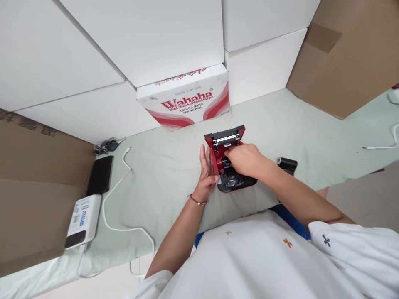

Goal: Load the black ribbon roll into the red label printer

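A small red and black label printer (236,182) sits on the light green cloth in front of me, its lid (225,135) raised. My left hand (207,174) holds the printer's left side, thumb near the front corner and fingers up along the wall. Inside the opened body is my right hand (245,160), fingers bent downward and closed beside a black roll (226,162). What its fingertips grip is hidden. Shiny dark film (233,180) shows at the printer's front part. Another black roll (287,164) lies on the cloth, right of my right forearm.
Behind the printer stands a white and red Wahaha box (190,104) against white boxes (174,37). Brown cartons flank both sides (40,199). At left lie a black flat case (99,174), a white power bank (84,220), a white cable (104,207) and keys (107,146).
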Tool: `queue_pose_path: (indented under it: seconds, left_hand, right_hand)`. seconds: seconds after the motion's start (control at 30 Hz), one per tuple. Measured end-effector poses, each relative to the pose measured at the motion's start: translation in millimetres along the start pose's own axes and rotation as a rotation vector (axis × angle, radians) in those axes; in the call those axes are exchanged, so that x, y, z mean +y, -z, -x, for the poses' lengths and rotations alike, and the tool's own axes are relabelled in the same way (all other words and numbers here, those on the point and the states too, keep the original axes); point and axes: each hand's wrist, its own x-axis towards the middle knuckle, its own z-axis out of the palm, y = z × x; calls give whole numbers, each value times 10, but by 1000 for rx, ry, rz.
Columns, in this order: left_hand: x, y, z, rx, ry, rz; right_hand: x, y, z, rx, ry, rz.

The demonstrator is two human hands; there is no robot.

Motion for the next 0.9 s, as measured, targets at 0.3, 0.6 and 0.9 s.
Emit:
queue_pose_path:
  seconds: [0.3,0.6,0.9]
  left_hand:
    - [63,27,71,-33,99,-30]
    - [96,-12,8,-14,113,16]
    - [64,14,9,-30,85,9]
  right_hand:
    - [260,60,430,61,68,-214]
    - [1183,-279,810,191,-133,-317]
    - [1389,-576,887,241,-498,-131]
